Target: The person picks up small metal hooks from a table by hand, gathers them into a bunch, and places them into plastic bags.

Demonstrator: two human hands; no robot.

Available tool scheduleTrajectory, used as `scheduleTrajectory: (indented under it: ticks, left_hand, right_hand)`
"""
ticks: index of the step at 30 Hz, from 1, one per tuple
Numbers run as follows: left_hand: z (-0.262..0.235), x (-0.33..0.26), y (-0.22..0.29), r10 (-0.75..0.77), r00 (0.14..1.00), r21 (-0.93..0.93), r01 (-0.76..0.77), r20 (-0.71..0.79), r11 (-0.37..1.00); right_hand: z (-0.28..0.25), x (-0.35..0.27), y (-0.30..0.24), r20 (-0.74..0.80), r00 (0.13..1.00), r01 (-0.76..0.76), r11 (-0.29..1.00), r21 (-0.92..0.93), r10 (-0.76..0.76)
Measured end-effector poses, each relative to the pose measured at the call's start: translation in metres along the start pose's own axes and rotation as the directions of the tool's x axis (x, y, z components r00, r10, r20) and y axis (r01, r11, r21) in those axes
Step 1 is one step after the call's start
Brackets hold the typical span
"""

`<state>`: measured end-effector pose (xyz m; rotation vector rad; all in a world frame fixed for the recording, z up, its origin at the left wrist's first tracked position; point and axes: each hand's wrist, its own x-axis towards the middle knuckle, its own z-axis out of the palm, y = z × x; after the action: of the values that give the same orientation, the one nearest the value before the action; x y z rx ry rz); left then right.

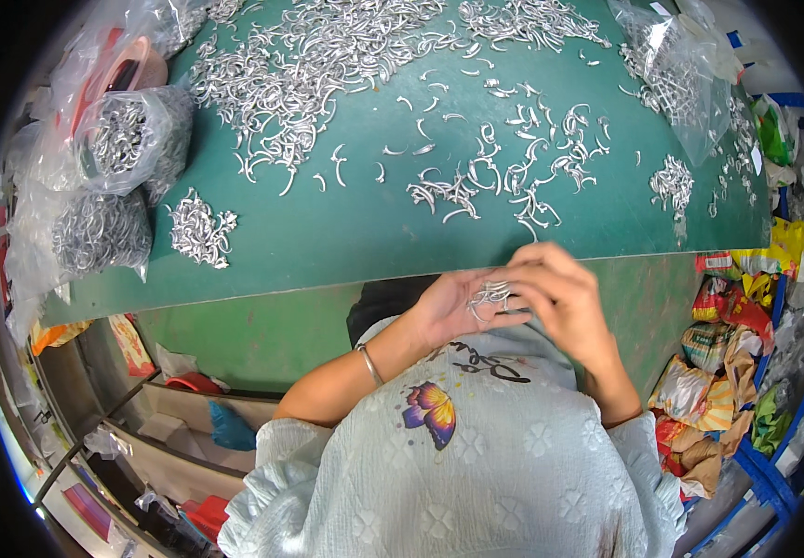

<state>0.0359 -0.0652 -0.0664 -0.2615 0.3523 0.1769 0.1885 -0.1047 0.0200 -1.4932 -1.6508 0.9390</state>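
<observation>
My left hand (444, 309) is turned palm up just off the near edge of the table. Several small curved silver metal pieces (489, 297) lie in it, across the palm and fingers. Over that palm my right hand (565, 296) curls, its thumb and fingers bent together by the pieces; whatever sits between its fingertips is hidden. Beyond both hands, loose curved metal pieces (444, 193) are scattered on the green tabletop (328, 242). A large heap of the same pieces (300, 84) covers the far part of the table.
Clear plastic bags full of metal pieces (104, 228) stand at the left, beside a small pile (200, 230). Another small pile (671, 186) and an open plastic bag (686, 84) are at the right. Colourful packages (700, 391) crowd a blue-framed rack on the right; a carton (179, 437) stands lower left.
</observation>
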Motion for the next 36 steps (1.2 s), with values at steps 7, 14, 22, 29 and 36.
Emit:
scheduleTrajectory:
  ticks: [7, 14, 22, 29, 36]
  left_hand:
    - [0.004, -0.001, -0.002, 0.032, 0.999, 0.105, -0.035, 0.036, 0.994]
    - [0.019, -0.02, -0.001, 0.023, 0.998, 0.022, -0.025, 0.066, 0.999]
    - [-0.004, -0.023, -0.005, 0.161, 0.973, 0.218, -0.123, -0.165, 0.968]
    - [-0.003, -0.028, -0.006, 0.164, 0.965, 0.251, -0.11, -0.207, 0.962]
    - [-0.007, -0.029, -0.002, 0.122, 0.986, 0.187, -0.099, -0.114, 0.977]
  right_hand:
    - [-0.009, 0.013, 0.012, -0.245, 0.967, 0.021, 0.985, -0.174, -0.064]
    - [-0.012, 0.039, 0.045, -0.193, 0.946, 0.115, 0.825, -0.553, -0.262]
    - [0.011, 0.051, 0.008, -0.139, 0.956, 0.143, 0.822, -0.55, -0.26]
    - [0.024, 0.071, 0.031, -0.071, 0.912, 0.315, 0.8, -0.511, -0.404]
    - [-0.004, 0.062, 0.038, -0.419, 0.907, 0.039, 0.999, -0.012, -0.041]
